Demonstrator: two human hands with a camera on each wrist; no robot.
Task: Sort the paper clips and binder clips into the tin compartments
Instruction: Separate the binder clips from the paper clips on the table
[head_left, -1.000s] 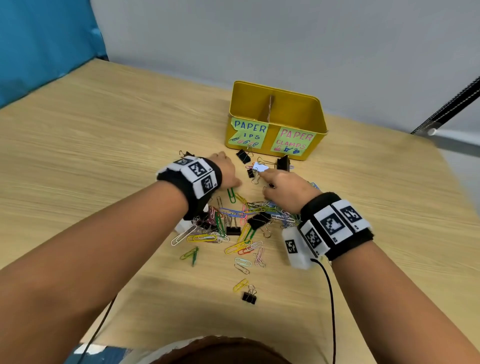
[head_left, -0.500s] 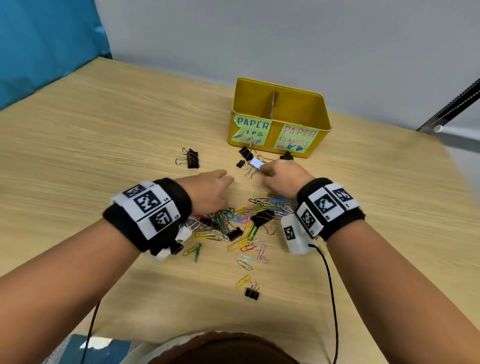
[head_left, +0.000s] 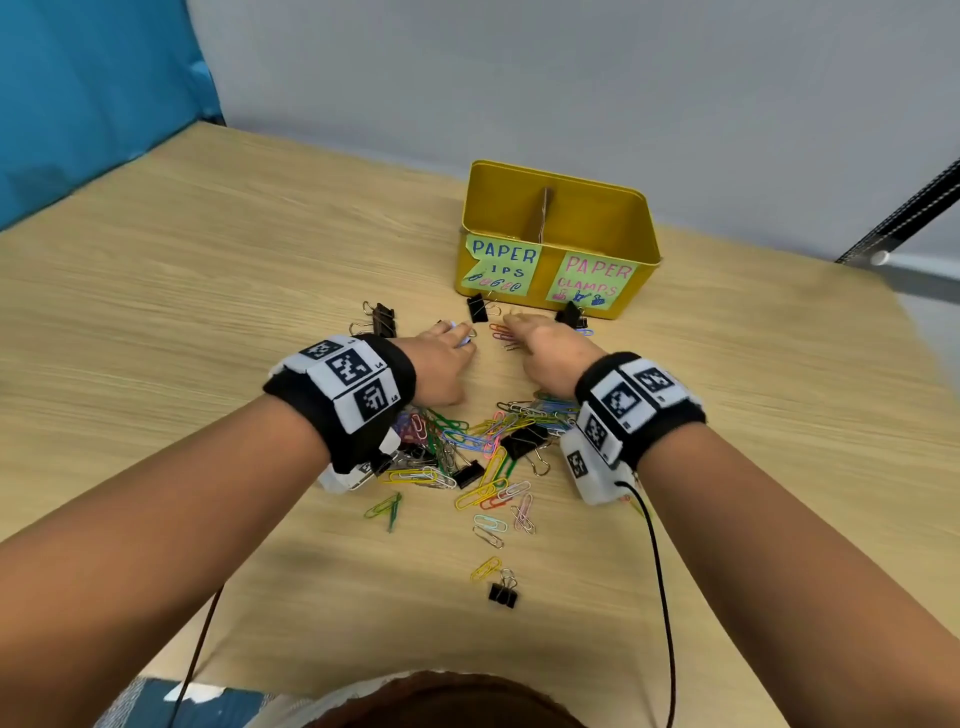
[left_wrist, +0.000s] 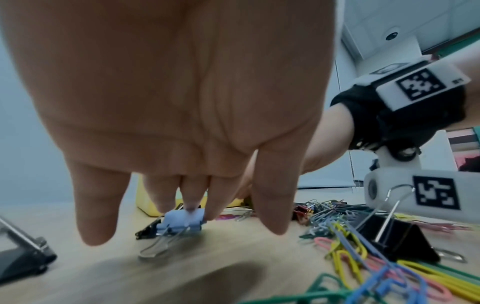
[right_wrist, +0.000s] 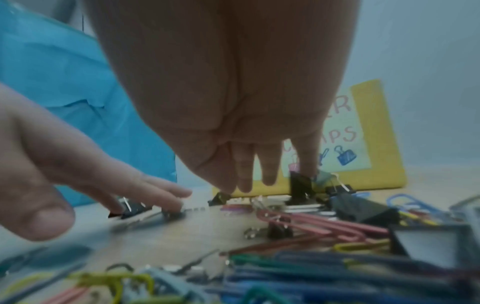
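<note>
Picking stage: left hand (head_left: 441, 358) fingertips touch the blue clip (left_wrist: 183, 221), not yet gripped, right hand (head_left: 550, 353) open and empty; next, pinch it and carry to the tin (head_left: 639, 228) at 1 o'clock.

- The desk (head_left: 208, 291) looks like pale wood-grain laminate, smooth and matt.
- The tin (head_left: 636, 223) is yellow painted metal with a soft sheen.
- Its labels (head_left: 504, 262) are matt paper, hand-lettered.
- The paper clips (head_left: 478, 452) are coloured coated wire, some bare metal.
- The light-blue binder clip (left_wrist: 183, 221) has shiny wire handles.
- The wrist bands (head_left: 332, 415) are black cloth.
</note>
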